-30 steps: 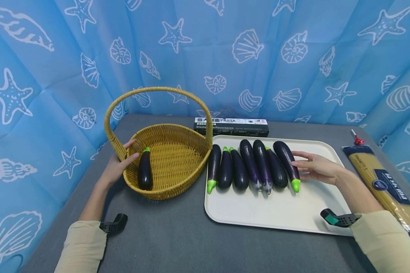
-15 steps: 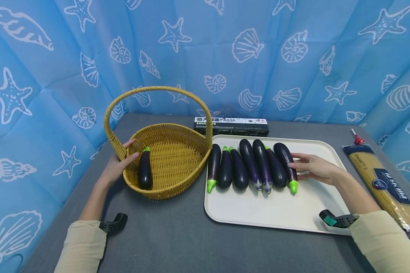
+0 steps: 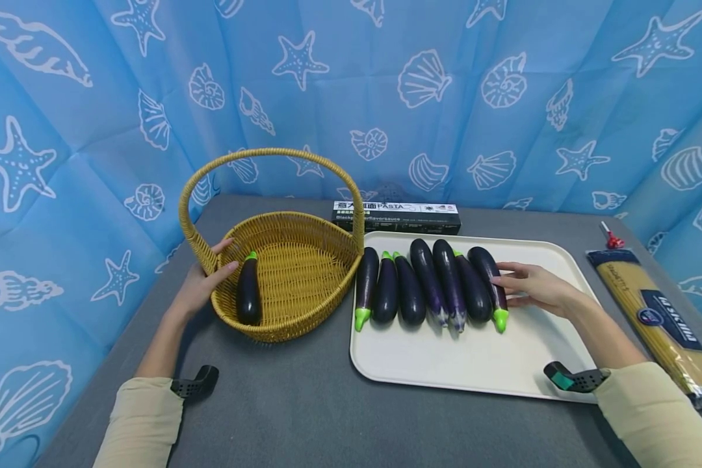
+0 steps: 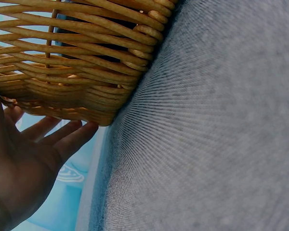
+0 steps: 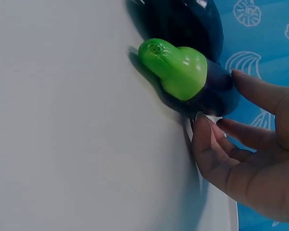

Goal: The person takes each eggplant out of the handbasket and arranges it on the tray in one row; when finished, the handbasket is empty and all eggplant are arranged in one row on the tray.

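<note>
In the head view, a wicker basket point(image 3: 295, 328) with a tall arched handle stands left of the centre, one dark eggplant point(image 3: 248, 292) lying inside. My left hand point(image 3: 195, 289) holds its left rim, thumb over the edge; the left wrist view shows the fingers spread along the woven outer wall. Several eggplants point(image 3: 411, 292) lie side by side on a white tray point(image 3: 433, 364). My right hand point(image 3: 535, 286) touches the rightmost eggplant point(image 3: 487, 266) with its fingertips. In the right wrist view, the thumb meets that eggplant's upper side, near its green stem end point(image 5: 183, 72).
Behind the tray is a black and white pasta box point(image 3: 396, 218). To its right lie a spaghetti pack point(image 3: 655, 318) and a small red-wrapped lollipop point(image 3: 614, 240). A grey cloth point(image 3: 281, 409) covers the table, and a blue shell-print curtain point(image 3: 351, 84) hangs behind.
My right hand has shifted slightly left, and the rightmost eggplant's green end has swung left towards its neighbour. The left hand and basket have stayed in place.
</note>
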The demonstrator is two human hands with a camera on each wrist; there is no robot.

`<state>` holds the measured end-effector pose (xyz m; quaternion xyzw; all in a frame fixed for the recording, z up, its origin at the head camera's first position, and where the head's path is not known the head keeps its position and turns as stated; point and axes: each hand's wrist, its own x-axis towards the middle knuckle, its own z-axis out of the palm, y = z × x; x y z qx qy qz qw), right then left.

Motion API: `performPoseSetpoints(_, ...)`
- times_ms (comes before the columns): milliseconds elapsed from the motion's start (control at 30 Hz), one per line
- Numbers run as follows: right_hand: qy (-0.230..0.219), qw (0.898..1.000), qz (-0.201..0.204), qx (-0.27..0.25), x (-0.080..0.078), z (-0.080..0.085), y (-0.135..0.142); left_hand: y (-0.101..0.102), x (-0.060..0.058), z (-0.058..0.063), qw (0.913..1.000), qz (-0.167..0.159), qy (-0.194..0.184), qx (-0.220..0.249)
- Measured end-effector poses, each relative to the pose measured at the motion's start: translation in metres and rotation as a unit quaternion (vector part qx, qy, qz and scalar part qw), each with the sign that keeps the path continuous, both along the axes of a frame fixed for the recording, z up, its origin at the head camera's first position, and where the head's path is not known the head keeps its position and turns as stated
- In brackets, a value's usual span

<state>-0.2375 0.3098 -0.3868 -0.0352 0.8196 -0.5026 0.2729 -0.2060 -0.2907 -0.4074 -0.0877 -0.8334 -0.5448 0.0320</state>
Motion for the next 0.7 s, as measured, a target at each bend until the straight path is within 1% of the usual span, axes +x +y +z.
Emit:
performPoseSetpoints(167,0.008,1.0,-0.025,0.002,-0.001,0.001,0.003,0.0,0.0,0.001,1.0,-0.001,0.0,0.001)
performPoseSetpoints(300,0.017,0.999,-0.045,-0.016,-0.002,0.005,0.007,0.0,0.001,0.001,1.0,0.0,-0.001,0.001)
performPoseSetpoints(367,0.019,0.998,-0.049,-0.025,-0.002,0.006,0.009,0.001,0.001,0.002,1.0,0.001,-0.001,0.002)
performPoseSetpoints(600,0.022,0.997,-0.068,-0.008,-0.004,0.01,0.014,0.001,0.001,0.002,1.0,0.003,-0.005,0.001)
performPoseSetpoints(700,0.03,0.996,-0.08,-0.017,-0.006,0.015,0.015,0.001,0.001,0.002,1.0,0.003,-0.007,-0.001)
